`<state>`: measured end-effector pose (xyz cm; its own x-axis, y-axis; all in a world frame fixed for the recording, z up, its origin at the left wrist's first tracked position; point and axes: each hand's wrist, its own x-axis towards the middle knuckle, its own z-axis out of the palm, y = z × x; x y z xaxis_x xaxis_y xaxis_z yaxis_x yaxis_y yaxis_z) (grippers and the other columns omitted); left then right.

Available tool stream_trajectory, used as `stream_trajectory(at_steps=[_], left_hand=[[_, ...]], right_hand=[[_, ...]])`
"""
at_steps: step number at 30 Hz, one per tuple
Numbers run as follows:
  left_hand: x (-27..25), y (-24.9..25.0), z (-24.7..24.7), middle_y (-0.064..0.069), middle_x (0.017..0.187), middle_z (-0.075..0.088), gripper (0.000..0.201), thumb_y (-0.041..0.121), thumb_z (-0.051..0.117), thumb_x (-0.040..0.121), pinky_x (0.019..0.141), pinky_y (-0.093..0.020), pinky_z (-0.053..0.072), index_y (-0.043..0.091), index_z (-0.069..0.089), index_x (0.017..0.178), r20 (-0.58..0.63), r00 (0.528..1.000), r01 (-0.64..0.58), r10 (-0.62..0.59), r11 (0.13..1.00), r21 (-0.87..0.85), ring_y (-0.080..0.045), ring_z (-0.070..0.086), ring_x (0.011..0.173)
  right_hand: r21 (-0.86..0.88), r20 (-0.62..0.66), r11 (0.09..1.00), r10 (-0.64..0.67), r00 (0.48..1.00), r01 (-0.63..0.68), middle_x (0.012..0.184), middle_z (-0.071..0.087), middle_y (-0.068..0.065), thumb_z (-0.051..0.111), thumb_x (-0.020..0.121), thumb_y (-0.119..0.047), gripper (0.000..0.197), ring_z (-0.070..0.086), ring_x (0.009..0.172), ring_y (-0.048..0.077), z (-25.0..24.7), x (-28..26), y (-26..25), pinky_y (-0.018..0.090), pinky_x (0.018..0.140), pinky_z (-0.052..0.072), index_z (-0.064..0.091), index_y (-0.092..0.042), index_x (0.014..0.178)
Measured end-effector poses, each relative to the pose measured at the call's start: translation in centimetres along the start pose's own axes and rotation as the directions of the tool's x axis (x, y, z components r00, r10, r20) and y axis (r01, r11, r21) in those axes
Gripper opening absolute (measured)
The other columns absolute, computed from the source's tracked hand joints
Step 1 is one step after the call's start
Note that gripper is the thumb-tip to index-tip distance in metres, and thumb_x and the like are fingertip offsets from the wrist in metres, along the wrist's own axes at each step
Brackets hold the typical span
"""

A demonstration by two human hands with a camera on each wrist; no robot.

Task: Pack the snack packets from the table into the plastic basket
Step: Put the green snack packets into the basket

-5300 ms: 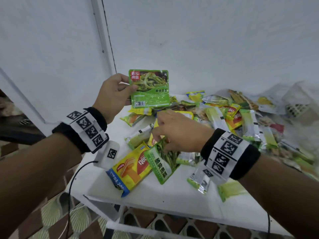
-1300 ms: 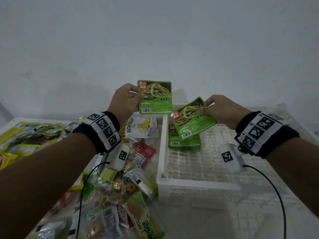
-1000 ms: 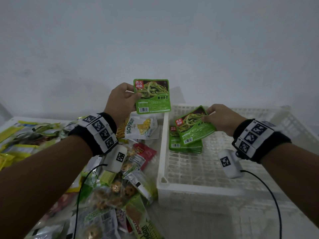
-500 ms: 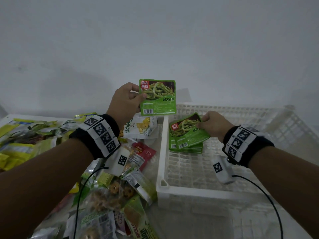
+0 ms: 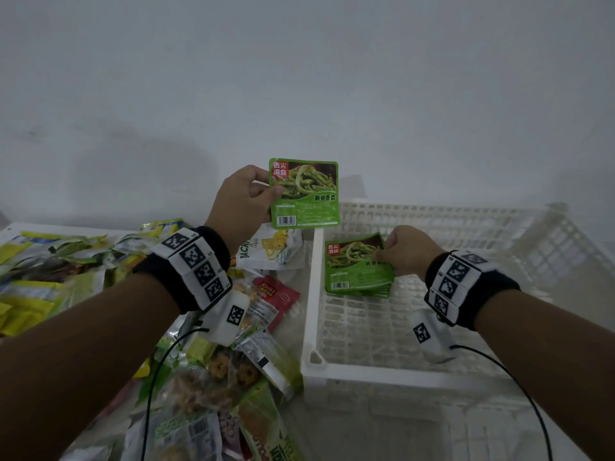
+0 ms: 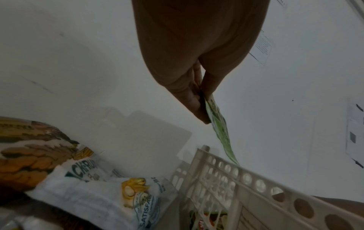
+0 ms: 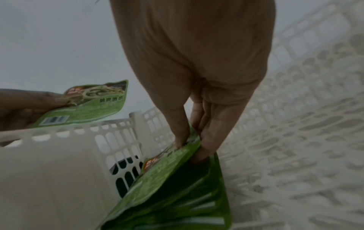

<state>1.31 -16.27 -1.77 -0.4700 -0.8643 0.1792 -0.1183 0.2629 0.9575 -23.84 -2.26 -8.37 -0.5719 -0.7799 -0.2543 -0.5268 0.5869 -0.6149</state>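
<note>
Inside slotted white plastic basket (image 5: 372, 372), right hand (image 5: 406, 254) pinching glossy square green packet (image 5: 356, 264) atop stack, left hand (image 5: 241, 202) pinching another (image 5: 304, 193)

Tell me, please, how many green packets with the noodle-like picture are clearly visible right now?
2 clearly: one green packet pinched upright in the left hand, one under the right hand atop a stack in the white basket. More lie beneath, uncountable.

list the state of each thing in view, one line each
left hand: pinches a green packet, held upright in the air
right hand: grips the top packet on a green stack in the basket
basket: holds only that stack
loose packets: piled on the table
</note>
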Motion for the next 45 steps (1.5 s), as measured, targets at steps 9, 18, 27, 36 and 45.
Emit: stream_trajectory(at_steps=[9, 18, 27, 36, 45], left_hand=[[-0.3, 0.0, 0.1, -0.012, 0.088, 0.078, 0.019, 0.009, 0.064, 0.099, 0.078, -0.049, 0.063, -0.004, 0.056, 0.109, 0.013, 1.000, 0.008, -0.008, 1.000, 0.008, -0.025, 0.077, 0.085], [-0.3, 0.6, 0.5, -0.011, 0.087, 0.078, 0.017, 0.009, 0.065, 0.098, 0.077, -0.050, 0.063, -0.003, 0.057, 0.107, 0.014, 1.000, -0.005, 0.005, 1.000, 0.011, -0.025, 0.077, 0.084], [-0.8, 0.7, 1.9, -0.016, 0.096, 0.077, 0.024, 0.010, 0.065, 0.098, 0.084, -0.057, 0.060, -0.005, 0.054, 0.113, 0.060, 0.998, 0.031, -0.026, 0.996, -0.080, -0.034, 0.075, 0.092], [-2.5, 0.7, 4.7, -0.018, 0.111, 0.072, 0.025, 0.015, 0.065, 0.099, 0.089, -0.048, 0.059, 0.004, 0.056, 0.120, 0.159, 0.987, -0.029, 0.033, 0.999, -0.024, -0.029, 0.069, 0.104], [-5.3, -2.5, 6.2, 0.009, 0.169, -0.004, 0.096, 0.056, 0.054, 0.098, 0.116, -0.022, 0.012, 0.023, -0.009, 0.162, 0.484, 0.861, -0.036, -0.154, 0.932, 0.361, 0.001, 0.008, 0.145]], right_hand=[[-0.020, 0.010, 1.000, 0.020, 1.000, -0.020, 0.068, 0.070, 0.016, 0.077, 0.090, -0.029, 0.048, 0.075, 0.076, 0.033, 0.1, 0.0, 0.1, 0.046, 0.079, 0.062, 0.051, -0.009, 0.055], [-0.268, -0.034, 0.963, -0.016, 0.999, 0.006, 0.082, 0.058, 0.006, 0.070, 0.090, -0.054, 0.049, 0.055, 0.068, 0.018, -0.3, -0.6, -0.5, 0.029, 0.052, 0.037, 0.044, -0.012, 0.091], [0.180, -0.395, 0.890, -0.324, 0.859, 0.419, 0.091, 0.070, -0.007, 0.063, 0.098, -0.040, 0.019, 0.070, 0.084, 0.013, -2.6, -2.8, -3.1, 0.027, 0.075, 0.054, 0.065, -0.022, 0.098], [0.550, -0.276, 0.729, -0.302, 0.912, 0.408, 0.097, 0.074, 0.023, 0.069, 0.097, -0.019, 0.009, 0.069, 0.098, 0.046, -3.0, -4.0, -4.0, 0.064, 0.087, 0.055, 0.066, -0.011, 0.100], [0.605, -0.240, 0.760, -0.112, 0.964, 0.239, 0.105, 0.071, 0.026, 0.067, 0.097, -0.013, 0.011, 0.072, 0.088, 0.030, -4.3, -3.4, -0.3, 0.048, 0.083, 0.062, 0.060, -0.005, 0.097]])
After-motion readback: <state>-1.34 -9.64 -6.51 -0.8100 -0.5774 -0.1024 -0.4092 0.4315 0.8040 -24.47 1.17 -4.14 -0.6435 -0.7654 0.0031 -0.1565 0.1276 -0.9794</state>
